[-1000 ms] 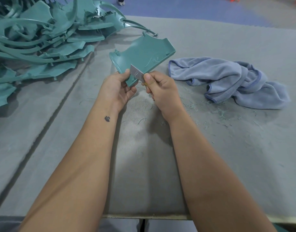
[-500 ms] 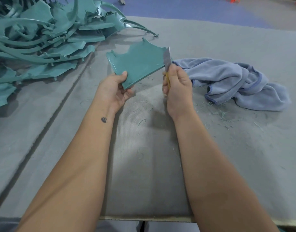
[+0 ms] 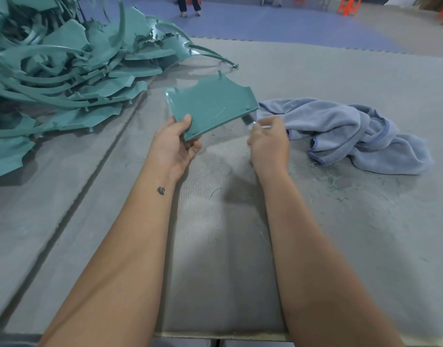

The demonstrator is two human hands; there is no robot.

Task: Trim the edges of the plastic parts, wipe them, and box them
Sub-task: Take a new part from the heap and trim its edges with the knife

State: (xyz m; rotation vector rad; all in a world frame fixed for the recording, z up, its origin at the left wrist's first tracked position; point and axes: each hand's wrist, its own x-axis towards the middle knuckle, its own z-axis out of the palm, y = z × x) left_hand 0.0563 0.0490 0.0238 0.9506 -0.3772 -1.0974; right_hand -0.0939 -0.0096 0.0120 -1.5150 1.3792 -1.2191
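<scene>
I see the flat teal plastic part (image 3: 211, 107), scalloped along its far edge, held above the grey felt table (image 3: 365, 234) in my left hand (image 3: 174, 144). My right hand (image 3: 269, 144) grips a blade (image 3: 248, 120) (blurred) at its near-right edge, beside a crumpled blue cloth (image 3: 345, 132).

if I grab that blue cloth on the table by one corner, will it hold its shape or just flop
Probably flop: the blue cloth lies crumpled in soft folds on the table. It looks light, so one hand should lift it. Green shavings beside it may cling to the fabric.
</scene>
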